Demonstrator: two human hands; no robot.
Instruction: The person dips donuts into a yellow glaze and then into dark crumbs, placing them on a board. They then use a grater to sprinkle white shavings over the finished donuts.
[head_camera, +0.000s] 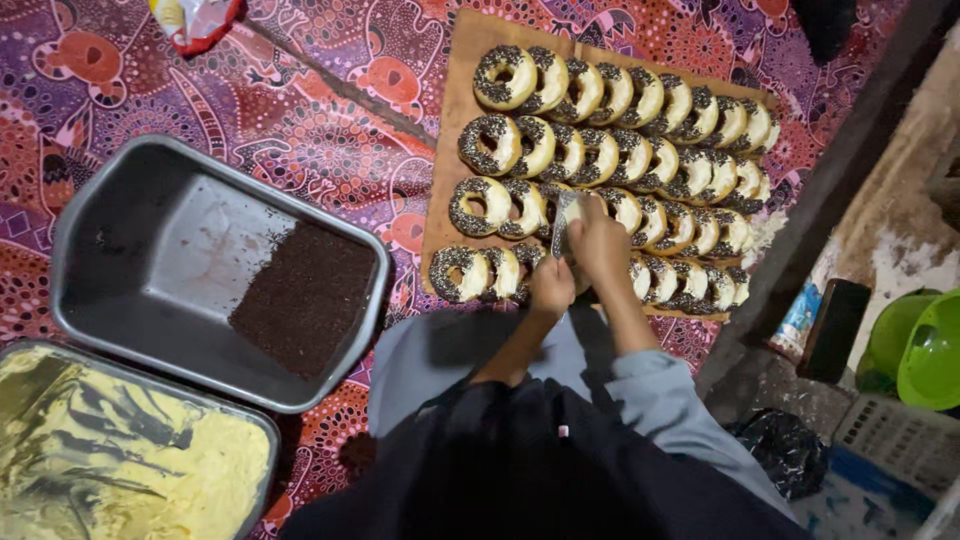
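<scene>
A wooden board on the patterned cloth carries several rows of ring donuts, iced pale and coated with dark sprinkles. My left hand is at the nearest row, fingers curled down over a donut that it mostly hides. Just beyond it, my right hand grips a flat metal blade, whose tip sits among the donuts of the third row. Both forearms reach forward from my lap, and a grey sleeve covers the right one.
A grey metal tray to the left holds a heap of dark sprinkles. A second tray at the lower left is full of pale yellow cream. A dark ledge runs along the right, with green tubs past it.
</scene>
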